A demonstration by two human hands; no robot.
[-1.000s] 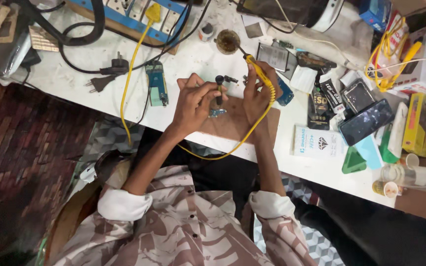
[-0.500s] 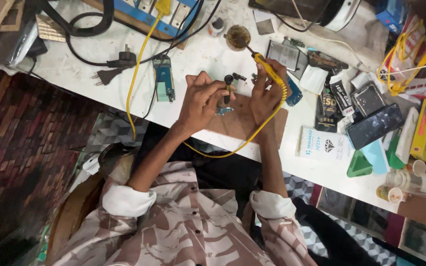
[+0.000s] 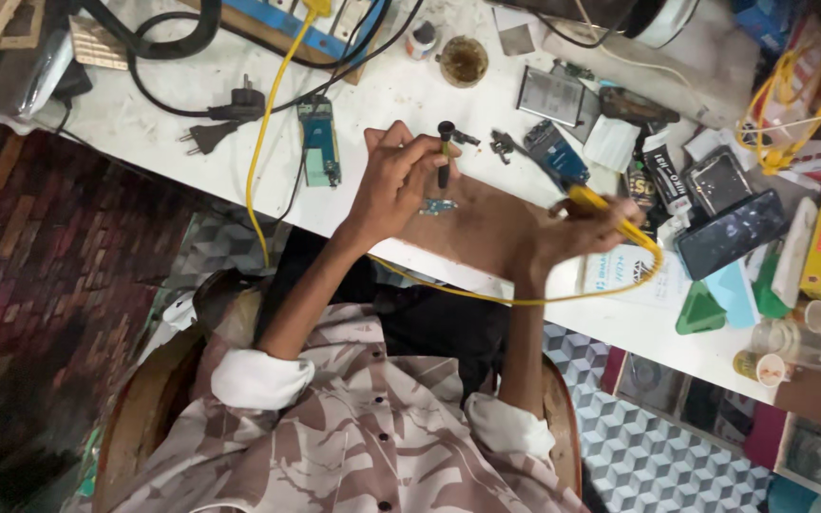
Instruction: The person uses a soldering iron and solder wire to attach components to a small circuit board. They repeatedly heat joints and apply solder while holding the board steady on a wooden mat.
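Note:
My left hand (image 3: 393,180) grips a thin black tool (image 3: 445,152) upright, its tip over a small blue circuit board (image 3: 439,205) lying on a brown wooden pad (image 3: 486,233). To the right, above that pad's edge, my right hand (image 3: 572,236) is shut on a yellow-handled soldering iron (image 3: 610,214). Its yellow cable (image 3: 486,294) loops below the table edge toward my lap and runs up across the white table (image 3: 382,95).
A blue circuit board (image 3: 317,141) lies left of my left hand, with black plugs (image 3: 230,106) and cables beyond. A round brown tin (image 3: 464,59) sits at the back. Phones (image 3: 732,233), phone parts, green wedges (image 3: 700,312) and small bottles crowd the right side.
My right hand with the soldering iron has pulled away to the right and down from the small board. My left hand stays over the board with the black tool.

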